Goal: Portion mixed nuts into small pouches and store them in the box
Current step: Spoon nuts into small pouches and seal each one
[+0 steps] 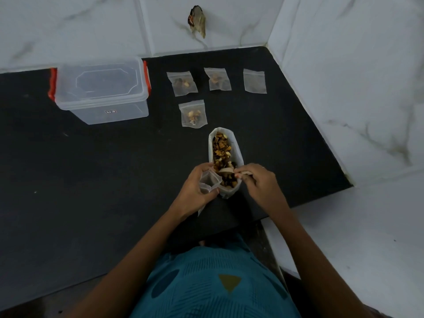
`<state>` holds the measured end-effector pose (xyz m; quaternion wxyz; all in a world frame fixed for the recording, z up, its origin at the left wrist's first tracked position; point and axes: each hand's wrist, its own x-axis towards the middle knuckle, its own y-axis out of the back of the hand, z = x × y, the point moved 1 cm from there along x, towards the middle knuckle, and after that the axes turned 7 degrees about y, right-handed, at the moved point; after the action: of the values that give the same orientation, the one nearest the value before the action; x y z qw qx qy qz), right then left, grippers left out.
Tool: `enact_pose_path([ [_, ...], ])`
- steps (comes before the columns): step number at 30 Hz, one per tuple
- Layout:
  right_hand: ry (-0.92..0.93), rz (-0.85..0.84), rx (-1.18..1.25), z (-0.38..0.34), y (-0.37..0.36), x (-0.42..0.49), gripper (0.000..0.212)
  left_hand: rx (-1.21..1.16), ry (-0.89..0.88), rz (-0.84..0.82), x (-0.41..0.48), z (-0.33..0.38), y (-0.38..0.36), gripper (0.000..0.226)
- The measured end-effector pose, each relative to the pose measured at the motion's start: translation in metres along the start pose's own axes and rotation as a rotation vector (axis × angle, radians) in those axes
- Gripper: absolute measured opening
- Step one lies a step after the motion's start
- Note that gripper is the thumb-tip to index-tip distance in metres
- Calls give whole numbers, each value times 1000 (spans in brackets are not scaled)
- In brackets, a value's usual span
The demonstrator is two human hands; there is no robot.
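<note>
A large open bag of mixed nuts lies on the black counter in front of me. My left hand holds a small clear pouch with its mouth open, right beside the big bag. My right hand pinches a small wooden spoon whose bowl sits over the nuts at the bag's near end. Three pouches with nuts lie further back: one, another, a third. An empty pouch lies at the right. The clear storage box, lid on with red clips, stands at the back left.
White marble-tiled walls close the counter at the back and on the right. A hole with a wire end shows in the back wall. The counter's near edge runs along my body.
</note>
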<state>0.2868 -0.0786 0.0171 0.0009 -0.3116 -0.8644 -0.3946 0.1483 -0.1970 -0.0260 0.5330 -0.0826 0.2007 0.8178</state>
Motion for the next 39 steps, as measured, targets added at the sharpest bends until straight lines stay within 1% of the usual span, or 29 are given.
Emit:
enact_pose_path([
  [4,-1,157,1,3,-2,6,14,5,-9,10,-1,2,0,58],
  [6,-20,222,17,3,2,7,14,28,-41,34,-2,4,0,52],
  [10,-32,289,19,2,4,9,18,7,-65,53,-2,5,1,49],
  [12,-19,274,-3,1,0,10,23,-5,-54,41,0,3,0,45],
  [13,-17,262,-22,0,-3,10,21,-13,-51,35,0,3,0,45],
  [15,-20,236,-49,-1,-8,8,15,-38,-42,23,1,3,0,48],
  [18,3,214,-10,-5,-8,5,17,-65,5,8,2,1,0,55],
  [20,9,255,8,-6,-3,3,26,-67,26,6,3,0,-1,58],
  [21,8,288,4,-5,1,4,26,-66,29,6,3,0,-2,59],
  [23,12,329,-28,0,5,7,19,-63,24,10,2,0,-2,59],
  [25,7,310,-60,4,5,11,15,-61,16,9,2,1,-2,58],
  [29,-21,241,-82,9,-1,12,17,-60,-7,16,1,3,-2,55],
  [35,41,219,-107,3,1,7,16,-52,-5,20,2,1,-2,57],
  [39,-33,214,-81,5,-5,7,16,-48,-17,26,1,3,-2,53],
])
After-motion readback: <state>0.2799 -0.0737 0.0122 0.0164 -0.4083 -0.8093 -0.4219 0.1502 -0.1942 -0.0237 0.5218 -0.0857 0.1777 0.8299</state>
